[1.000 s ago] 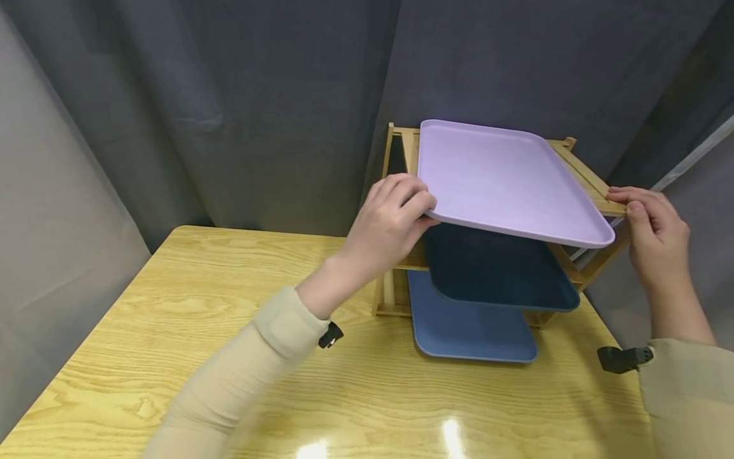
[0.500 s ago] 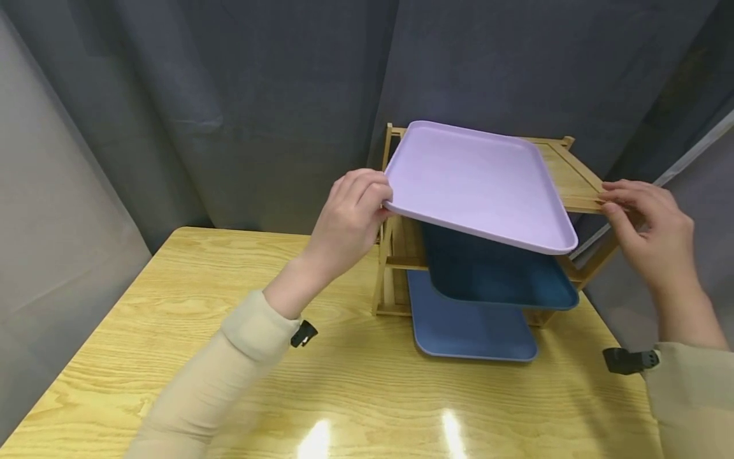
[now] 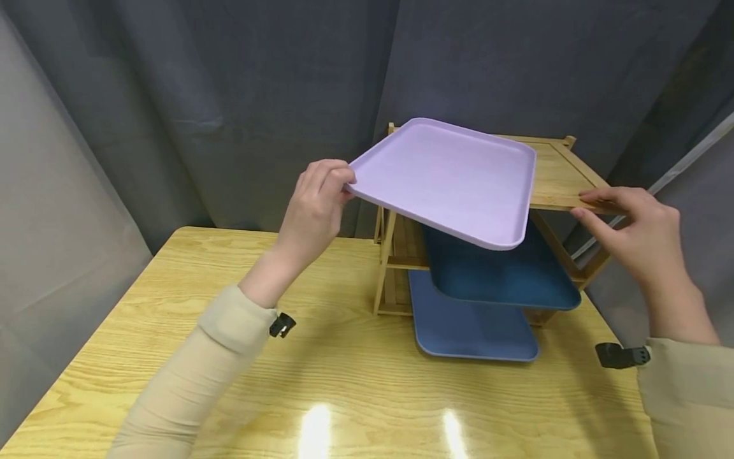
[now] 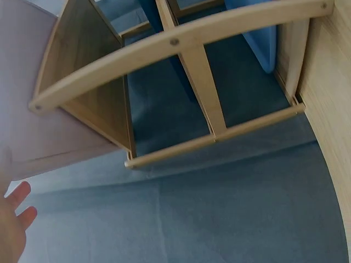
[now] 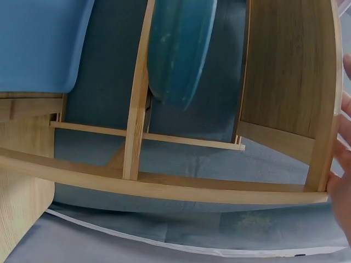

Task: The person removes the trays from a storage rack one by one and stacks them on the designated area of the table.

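My left hand [image 3: 334, 183] grips the left corner of a lilac tray [image 3: 447, 175], thumb under the rim. The tray hangs tilted in the air, half over the top shelf of a bamboo rack [image 3: 559, 172] and half out to its left. My right hand [image 3: 599, 205] touches the front right edge of that top shelf with fairly straight fingers. In the left wrist view the lilac tray's underside [image 4: 33, 115] shows beside the rack [image 4: 175, 44], with fingertips [image 4: 19, 197] at the bottom left. The right wrist view shows the rack [image 5: 164, 189] from the side and my fingers [image 5: 341, 131] at its end.
A dark teal tray [image 3: 504, 277] sits on the rack's middle shelf and a blue tray [image 3: 470, 328] on the lowest, both sticking out in front. The rack stands at the back right of a yellow wooden table [image 3: 229, 382]. Grey curtains hang behind.
The left hand has drawn the lilac tray leftward and up off the top shelf, turning it. The right hand has loosened from a pinch on the shelf edge to a light touch.
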